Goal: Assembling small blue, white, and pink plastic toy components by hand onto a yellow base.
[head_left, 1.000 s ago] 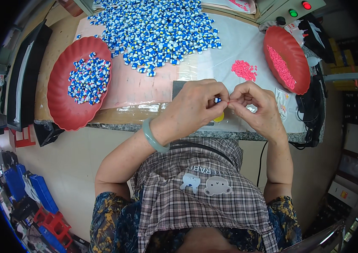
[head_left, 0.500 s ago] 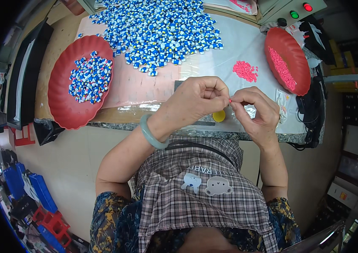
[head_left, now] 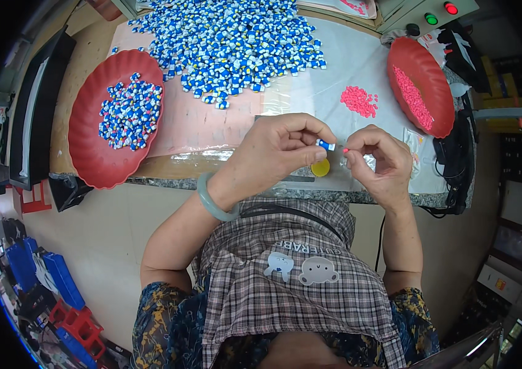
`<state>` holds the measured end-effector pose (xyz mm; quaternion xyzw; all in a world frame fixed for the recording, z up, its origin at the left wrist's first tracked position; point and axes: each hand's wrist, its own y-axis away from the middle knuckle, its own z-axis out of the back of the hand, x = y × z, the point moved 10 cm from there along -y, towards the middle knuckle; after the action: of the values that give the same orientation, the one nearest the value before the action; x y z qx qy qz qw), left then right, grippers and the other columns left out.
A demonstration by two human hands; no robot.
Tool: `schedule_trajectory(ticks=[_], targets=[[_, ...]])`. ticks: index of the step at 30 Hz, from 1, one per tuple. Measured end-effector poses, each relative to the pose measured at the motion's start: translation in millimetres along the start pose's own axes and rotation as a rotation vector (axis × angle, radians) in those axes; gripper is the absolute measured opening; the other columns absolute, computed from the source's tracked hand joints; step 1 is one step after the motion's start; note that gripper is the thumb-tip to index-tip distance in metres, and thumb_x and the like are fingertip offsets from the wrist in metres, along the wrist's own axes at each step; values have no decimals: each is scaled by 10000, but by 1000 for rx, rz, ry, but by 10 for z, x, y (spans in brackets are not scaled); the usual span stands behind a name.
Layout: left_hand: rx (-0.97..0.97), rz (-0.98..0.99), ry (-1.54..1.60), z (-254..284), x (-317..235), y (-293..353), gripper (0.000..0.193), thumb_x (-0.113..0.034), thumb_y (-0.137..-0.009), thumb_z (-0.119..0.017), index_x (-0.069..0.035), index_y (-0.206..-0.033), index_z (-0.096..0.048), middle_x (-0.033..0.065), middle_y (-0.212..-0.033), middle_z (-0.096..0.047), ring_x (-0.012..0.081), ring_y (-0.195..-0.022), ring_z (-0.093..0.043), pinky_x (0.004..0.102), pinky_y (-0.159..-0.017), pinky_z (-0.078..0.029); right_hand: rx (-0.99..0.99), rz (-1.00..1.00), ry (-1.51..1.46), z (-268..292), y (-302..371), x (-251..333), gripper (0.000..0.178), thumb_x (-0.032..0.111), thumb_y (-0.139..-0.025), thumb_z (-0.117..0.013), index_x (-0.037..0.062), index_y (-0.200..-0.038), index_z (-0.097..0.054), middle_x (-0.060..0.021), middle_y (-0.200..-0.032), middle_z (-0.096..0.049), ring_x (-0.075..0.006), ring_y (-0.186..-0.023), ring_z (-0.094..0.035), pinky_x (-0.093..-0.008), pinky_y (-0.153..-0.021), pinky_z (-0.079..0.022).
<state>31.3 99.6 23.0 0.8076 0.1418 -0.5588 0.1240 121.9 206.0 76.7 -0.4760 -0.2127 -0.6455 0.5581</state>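
Your left hand (head_left: 279,147): thumb and forefinger pinching 1 blue-and-white piece (head_left: 325,145) above table (head_left: 298,95). Your right hand (head_left: 382,161): fingertips closed on 1 pink bit (head_left: 346,150), near piece, apart. Yellow disc (head_left: 320,168) near left fingertips; pink pile (head_left: 358,101) beyond.

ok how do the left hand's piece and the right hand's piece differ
The blue-and-white piece shows two colours; the pink piece shows one. The blue-and-white piece looks larger than the pink piece. The left hand pinches the blue-and-white piece, the right hand the pink piece. Both are small and held above the table.
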Motion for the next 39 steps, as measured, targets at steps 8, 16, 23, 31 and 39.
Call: schedule_trajectory(ticks=[8, 16, 23, 31, 39], targets=[[-79, -43, -96, 127, -64, 87, 242, 62, -896, -687, 58, -1136, -658, 74, -1097, -654, 99, -952, -634, 243, -879, -552, 210, -28, 265, -182, 68, -50, 103, -58, -789, -720, -22, -861, -657, -71, -824, -683, -143, -682, -658, -254, -609, -535], [-163, -74, -131, 259, -130, 181, 180, -50, -944, -681, 34, -1103, -692, 19, -907, -666, 53, -791, -612, 209, -692, -524, 285, 51, 392, -288, 113, -1, 141, -71, -796, -712, -7, -897, -637, -82, -822, -671, -168, -653, -648, -287, -566, -515], [-179, -2, -134, 343, 3, 200, 199, -171, -1019, -602, 3, -1067, -687, 28, -896, -676, 45, -689, -559, 183, -587, -459, 310, 94, 439, -330, 142, 42, 172, -89, -785, -712, -3, -903, -623, -98, -837, -665, -220, -661, -659, -316, -575, -518], [-187, 32, -114, 336, 12, 209, 133, -117, -993, -633, 1, -1027, -682, 61, -958, -709, 50, -713, -581, 179, -618, -494, 336, 173, 493, -396, 134, 142, 200, -77, -784, -725, 3, -926, -609, -121, -829, -649, -284, -668, -660, -354, -578, -519], [-110, 57, 138, 179, 152, 211, 191, -59, -966, -649, 46, -1122, -682, 114, -1031, -722, 125, -862, -688, 234, -777, -571, 163, 22, 340, -150, 112, 56, 158, -100, -785, -703, -15, -910, -655, -79, -853, -680, -137, -664, -648, -257, -597, -522]])
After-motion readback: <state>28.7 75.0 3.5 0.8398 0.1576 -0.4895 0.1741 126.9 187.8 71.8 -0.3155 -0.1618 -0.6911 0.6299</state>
